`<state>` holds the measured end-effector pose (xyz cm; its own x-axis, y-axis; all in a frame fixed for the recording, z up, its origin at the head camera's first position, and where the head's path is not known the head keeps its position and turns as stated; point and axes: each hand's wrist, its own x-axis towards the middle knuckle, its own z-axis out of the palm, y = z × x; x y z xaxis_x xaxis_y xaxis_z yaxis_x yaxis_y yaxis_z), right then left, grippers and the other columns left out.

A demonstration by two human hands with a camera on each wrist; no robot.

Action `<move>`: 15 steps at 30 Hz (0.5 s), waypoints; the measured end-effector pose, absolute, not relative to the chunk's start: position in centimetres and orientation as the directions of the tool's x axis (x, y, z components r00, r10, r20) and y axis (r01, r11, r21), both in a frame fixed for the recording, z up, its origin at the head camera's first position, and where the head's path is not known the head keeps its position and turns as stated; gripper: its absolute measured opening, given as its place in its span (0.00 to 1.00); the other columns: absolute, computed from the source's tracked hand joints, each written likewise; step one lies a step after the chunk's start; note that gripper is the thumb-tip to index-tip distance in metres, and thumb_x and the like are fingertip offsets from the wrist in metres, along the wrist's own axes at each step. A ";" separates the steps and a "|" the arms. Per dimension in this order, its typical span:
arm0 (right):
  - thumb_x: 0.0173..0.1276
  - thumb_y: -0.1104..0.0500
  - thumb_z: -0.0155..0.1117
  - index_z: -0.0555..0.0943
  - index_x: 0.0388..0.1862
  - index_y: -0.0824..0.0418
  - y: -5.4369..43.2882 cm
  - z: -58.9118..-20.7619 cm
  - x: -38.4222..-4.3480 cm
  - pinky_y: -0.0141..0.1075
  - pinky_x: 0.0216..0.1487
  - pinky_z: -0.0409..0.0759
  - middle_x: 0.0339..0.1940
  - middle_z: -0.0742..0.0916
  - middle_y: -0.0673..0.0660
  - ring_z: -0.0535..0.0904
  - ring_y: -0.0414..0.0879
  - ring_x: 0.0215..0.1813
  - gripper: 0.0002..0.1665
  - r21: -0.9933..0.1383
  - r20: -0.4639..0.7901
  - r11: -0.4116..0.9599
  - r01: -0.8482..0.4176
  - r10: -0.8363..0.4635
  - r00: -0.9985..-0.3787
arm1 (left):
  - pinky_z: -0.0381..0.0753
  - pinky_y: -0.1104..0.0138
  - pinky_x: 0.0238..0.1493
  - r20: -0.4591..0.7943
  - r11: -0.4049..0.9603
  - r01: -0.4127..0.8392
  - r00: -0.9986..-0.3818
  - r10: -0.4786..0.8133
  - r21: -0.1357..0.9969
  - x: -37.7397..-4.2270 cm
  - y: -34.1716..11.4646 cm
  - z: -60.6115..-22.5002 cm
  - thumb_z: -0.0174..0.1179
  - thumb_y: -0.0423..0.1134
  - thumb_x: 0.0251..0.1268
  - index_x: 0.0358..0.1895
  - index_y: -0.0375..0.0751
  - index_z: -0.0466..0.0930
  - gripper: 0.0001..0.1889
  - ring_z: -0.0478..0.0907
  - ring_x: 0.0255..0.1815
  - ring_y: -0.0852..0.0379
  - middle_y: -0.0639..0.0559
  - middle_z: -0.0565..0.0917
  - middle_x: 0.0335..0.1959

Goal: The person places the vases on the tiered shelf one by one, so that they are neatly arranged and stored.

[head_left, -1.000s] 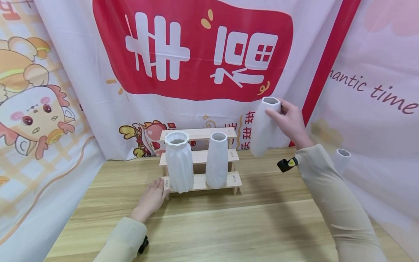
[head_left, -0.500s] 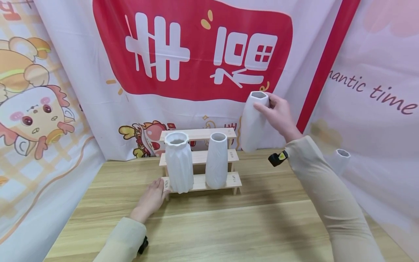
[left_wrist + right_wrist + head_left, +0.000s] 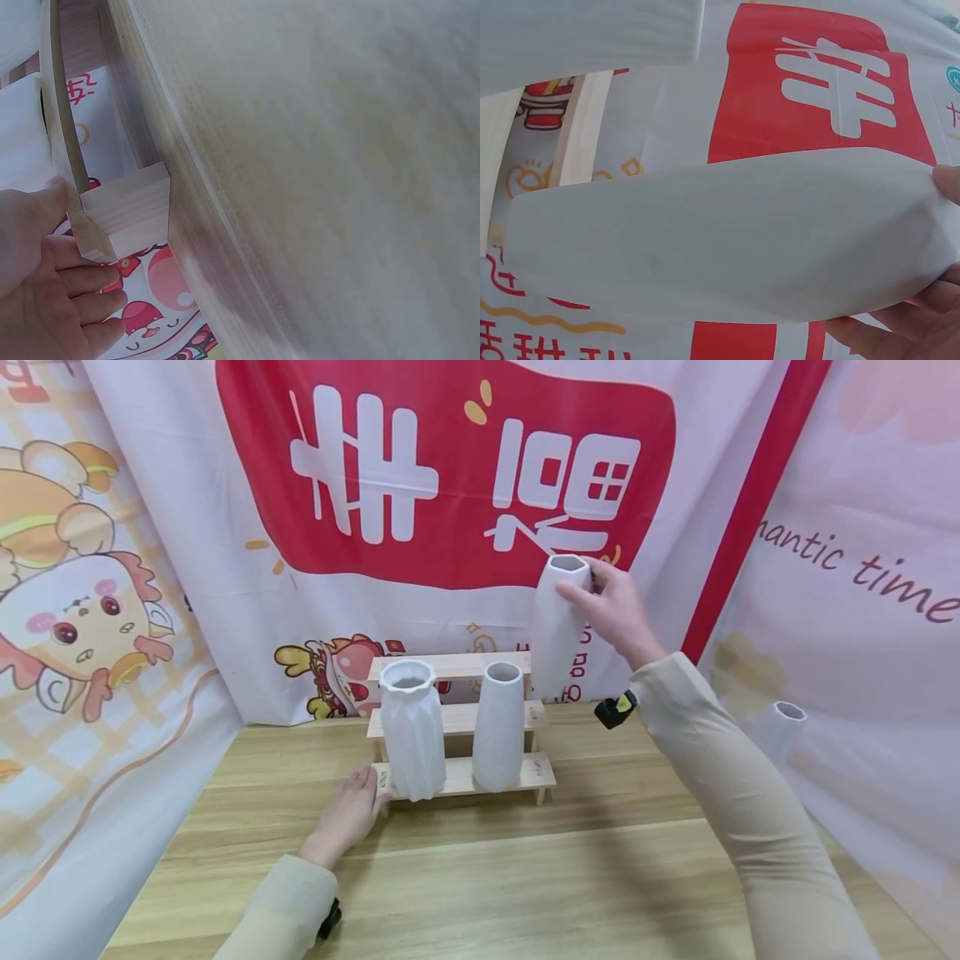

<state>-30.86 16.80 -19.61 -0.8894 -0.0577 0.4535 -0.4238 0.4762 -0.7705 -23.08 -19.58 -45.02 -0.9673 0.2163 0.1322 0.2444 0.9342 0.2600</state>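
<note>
My right hand (image 3: 617, 610) holds a tall white vase (image 3: 553, 647) with an angular mouth, thumb and fingers around its upper part. The vase is raised upright, its lower end overlapping the right end of the top shelf in the head view. In the right wrist view its smooth faceted side (image 3: 727, 236) fills the middle. My left hand (image 3: 347, 814) grips the left end of the lowest step of a three-tier wooden stand (image 3: 459, 779), thumb and fingers on either side of the board (image 3: 94, 238). On that step stand a pleated vase (image 3: 412, 739) with a wavy rim and a slimmer patterned vase (image 3: 498, 731).
Another white vase (image 3: 780, 731) stands at the far right, partly behind the right sleeve (image 3: 738, 793). A printed cloth backdrop (image 3: 442, 552) hangs close behind the stand, with side cloths at left and right. The wood-grain table (image 3: 480, 877) extends in front.
My right hand has carried the angular-mouthed vase leftward and a little upward, to the stand's right end. The left hand has stayed on the lowest step.
</note>
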 end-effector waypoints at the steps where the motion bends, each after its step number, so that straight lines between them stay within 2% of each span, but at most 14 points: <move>1: 0.57 0.41 0.65 0.70 0.64 0.50 16.6 -19.6 -30.9 0.40 0.47 0.79 0.56 0.77 0.49 0.76 0.45 0.49 0.37 -0.769 0.457 0.475 -0.428 -0.059 -0.888 | 0.54 0.46 0.65 0.131 0.935 0.245 -0.967 0.217 0.259 -23.1 -19.6 -45.0 0.46 0.43 0.72 0.62 0.16 0.56 0.30 0.56 0.64 0.30 0.24 0.59 0.63; 15: 0.57 0.41 0.66 0.70 0.64 0.49 14.2 -19.4 -31.5 0.40 0.46 0.80 0.55 0.78 0.48 0.76 0.44 0.49 0.36 -0.778 0.466 0.423 -0.465 -0.109 -0.878 | 0.52 0.47 0.66 0.126 0.934 0.245 -0.968 0.219 0.259 -23.1 -19.6 -45.0 0.46 0.43 0.72 0.63 0.17 0.56 0.30 0.55 0.64 0.31 0.24 0.59 0.63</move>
